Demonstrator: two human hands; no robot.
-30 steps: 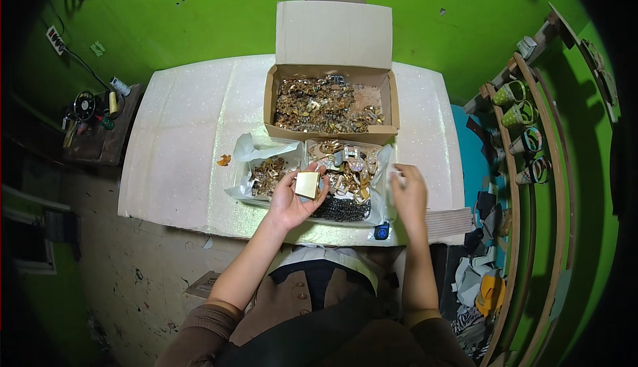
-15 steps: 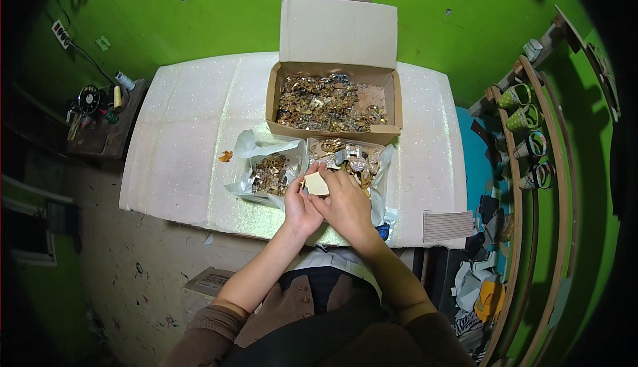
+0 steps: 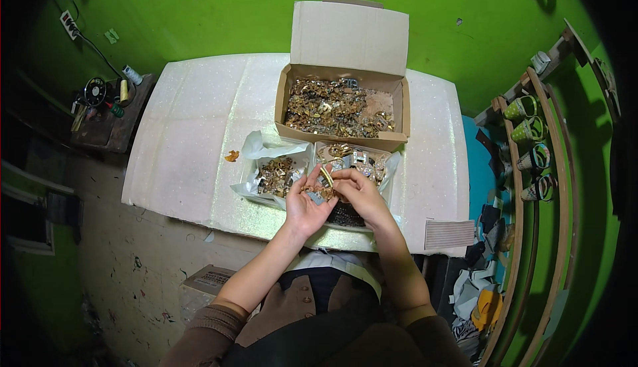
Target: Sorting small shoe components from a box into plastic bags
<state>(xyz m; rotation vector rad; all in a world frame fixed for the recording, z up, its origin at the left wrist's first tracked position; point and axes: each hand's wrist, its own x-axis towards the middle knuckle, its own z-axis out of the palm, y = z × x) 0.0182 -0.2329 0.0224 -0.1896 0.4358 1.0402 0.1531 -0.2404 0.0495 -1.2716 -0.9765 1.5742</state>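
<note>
In front of my body, over the two lined trays, both hands come together. My left hand (image 3: 306,209) is palm up and cupped, its fingers and thumb apart. Close to its fingertips is a flat gold-coloured metal piece (image 3: 326,177), tilted so its narrow edge shows; it looks like a buckle or plate. My right hand (image 3: 362,197) has its fingertips closed on that piece from the right. Small gold and brown bits show between the hands; whether they lie in my palm or in the tray beneath cannot be made out.
Behind the trays stands an open cardboard box (image 3: 282,104) of mixed metal fittings. The left tray (image 3: 247,184) holds small pieces; the right tray (image 3: 392,167) holds larger shiny ones. An orange scrap (image 3: 231,156) lies left. A ridged card (image 3: 449,234) is at the right edge.
The gold piece has turned from its broad pale face to its narrow edge. My hands have moved slightly apart, and the left palm has opened. The whole view has shifted a little.
</note>
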